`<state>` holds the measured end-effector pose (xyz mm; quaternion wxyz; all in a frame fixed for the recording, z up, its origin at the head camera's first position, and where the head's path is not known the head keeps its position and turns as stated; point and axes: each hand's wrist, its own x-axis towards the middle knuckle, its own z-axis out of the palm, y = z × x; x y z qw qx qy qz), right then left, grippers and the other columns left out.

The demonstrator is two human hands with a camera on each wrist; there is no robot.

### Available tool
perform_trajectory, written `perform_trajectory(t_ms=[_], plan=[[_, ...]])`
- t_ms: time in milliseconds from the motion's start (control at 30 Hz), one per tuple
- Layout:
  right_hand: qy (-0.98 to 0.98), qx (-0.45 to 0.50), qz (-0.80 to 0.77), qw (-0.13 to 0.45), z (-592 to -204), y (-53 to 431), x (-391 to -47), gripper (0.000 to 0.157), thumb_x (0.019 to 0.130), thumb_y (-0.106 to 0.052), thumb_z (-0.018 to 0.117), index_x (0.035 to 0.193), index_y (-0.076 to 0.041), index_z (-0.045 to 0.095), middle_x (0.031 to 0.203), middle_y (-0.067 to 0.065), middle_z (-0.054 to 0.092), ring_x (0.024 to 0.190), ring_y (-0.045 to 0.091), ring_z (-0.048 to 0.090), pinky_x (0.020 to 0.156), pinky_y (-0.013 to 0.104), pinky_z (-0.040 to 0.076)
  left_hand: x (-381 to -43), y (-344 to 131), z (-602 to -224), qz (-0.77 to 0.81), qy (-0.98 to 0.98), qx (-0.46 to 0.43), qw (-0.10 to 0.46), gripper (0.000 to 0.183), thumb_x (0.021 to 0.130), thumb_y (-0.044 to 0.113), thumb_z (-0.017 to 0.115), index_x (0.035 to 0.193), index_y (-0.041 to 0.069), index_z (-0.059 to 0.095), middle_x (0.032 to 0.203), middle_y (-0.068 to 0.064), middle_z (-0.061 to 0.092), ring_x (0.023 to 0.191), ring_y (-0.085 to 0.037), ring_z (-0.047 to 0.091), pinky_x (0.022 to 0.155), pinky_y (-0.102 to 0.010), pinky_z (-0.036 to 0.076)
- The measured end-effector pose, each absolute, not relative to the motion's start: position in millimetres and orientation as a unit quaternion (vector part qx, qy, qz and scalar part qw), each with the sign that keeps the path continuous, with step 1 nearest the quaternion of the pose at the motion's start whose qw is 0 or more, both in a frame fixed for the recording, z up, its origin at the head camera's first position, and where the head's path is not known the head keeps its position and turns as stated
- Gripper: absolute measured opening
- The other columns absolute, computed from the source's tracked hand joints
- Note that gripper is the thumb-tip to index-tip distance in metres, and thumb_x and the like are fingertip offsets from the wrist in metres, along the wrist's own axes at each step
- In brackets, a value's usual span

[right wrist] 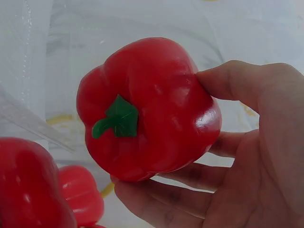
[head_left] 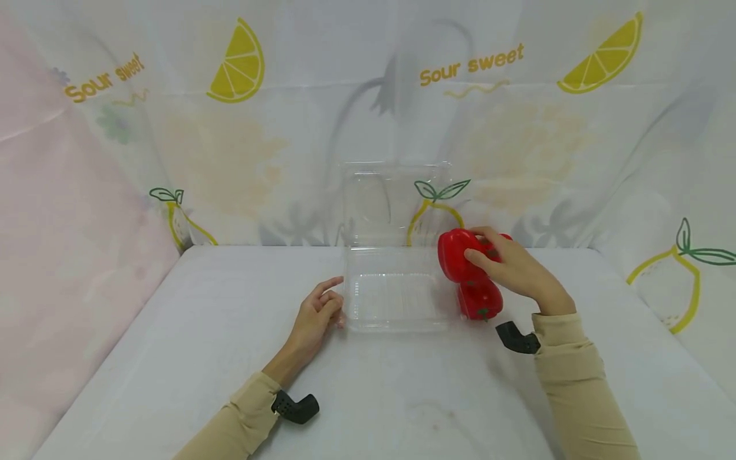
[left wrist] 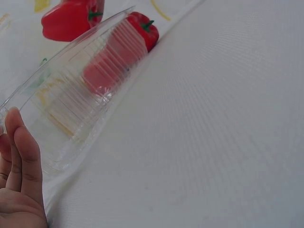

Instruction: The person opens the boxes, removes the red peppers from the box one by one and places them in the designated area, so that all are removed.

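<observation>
In the head view my right hand (head_left: 512, 265) grips a red bell pepper (head_left: 457, 255) beside the right wall of a clear plastic clamshell box (head_left: 397, 326). The right wrist view shows its green stem, with thumb and fingers (right wrist: 228, 83) round its sides. Another red pepper (head_left: 480, 301) lies just below it by the box, and part of a further red one shows behind the hand. My left hand (head_left: 313, 316) is at the box's left wall. In the left wrist view its fingers (left wrist: 29, 152) are fairly straight and touch the box's rim.
The clear lid (head_left: 368, 204) stands raised at the back of the box. A white cloth covers the table (head_left: 230, 358). Behind hangs a curtain (head_left: 322, 128) printed with lemons and lettering. Dark wrist mounts (head_left: 296, 409) stick out from both sleeves.
</observation>
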<state>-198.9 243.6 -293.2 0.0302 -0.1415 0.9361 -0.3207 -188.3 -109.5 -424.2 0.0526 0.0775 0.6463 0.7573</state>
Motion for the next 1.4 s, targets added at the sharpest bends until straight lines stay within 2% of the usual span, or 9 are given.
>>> perform_trajectory(t_ms=[433,600,767,1033,1400], plan=[[0.934,-0.124,-0.332,0.052,-288,277,-192,0.055,0.098,-0.04,0.043,0.142,-0.008,0.032,0.129,0.017,0.05,0.114,0.034,0.051,0.087,0.048,0.051,-187,-109,-423,0.75,0.655,0.079,0.048,0.046,0.094,0.002,0.048,0.138,0.006,0.039,0.078,0.007,0.051,0.06,-0.006,0.049,0.057,-0.019,0.047],[0.925,-0.129,-0.353,0.059,-288,284,-190,0.051,0.099,-0.036,0.043,0.139,-0.005,0.034,0.125,0.017,0.051,0.108,0.031,0.054,0.083,0.04,0.052,-187,-109,-423,0.751,0.654,0.076,0.046,0.046,0.094,0.002,0.048,0.139,0.006,0.039,0.079,0.004,0.051,0.06,-0.007,0.049,0.057,-0.019,0.047],[0.923,-0.114,-0.357,0.083,-289,294,-189,0.052,0.098,-0.036,0.044,0.138,-0.004,0.034,0.125,0.017,0.05,0.108,0.03,0.054,0.081,0.038,0.053,-187,-109,-423,0.756,0.649,0.074,0.049,0.047,0.093,0.002,0.048,0.139,0.005,0.039,0.078,0.005,0.051,0.06,-0.007,0.049,0.057,-0.019,0.047],[0.92,-0.107,-0.364,0.099,-291,311,-188,0.05,0.1,-0.036,0.038,0.136,-0.002,0.036,0.124,0.018,0.051,0.103,0.025,0.057,0.079,0.029,0.053,-187,-108,-422,0.759,0.645,0.075,0.049,0.047,0.093,0.0,0.047,0.139,0.005,0.038,0.077,0.007,0.051,0.06,-0.007,0.049,0.057,-0.02,0.046],[0.915,-0.093,-0.375,0.116,-293,320,-186,0.052,0.099,-0.037,0.04,0.136,0.0,0.035,0.127,0.021,0.046,0.109,0.032,0.052,0.081,0.041,0.055,-186,-109,-422,0.757,0.646,0.084,0.051,0.046,0.095,0.003,0.048,0.139,0.004,0.037,0.078,0.006,0.05,0.059,-0.007,0.049,0.057,-0.019,0.047]])
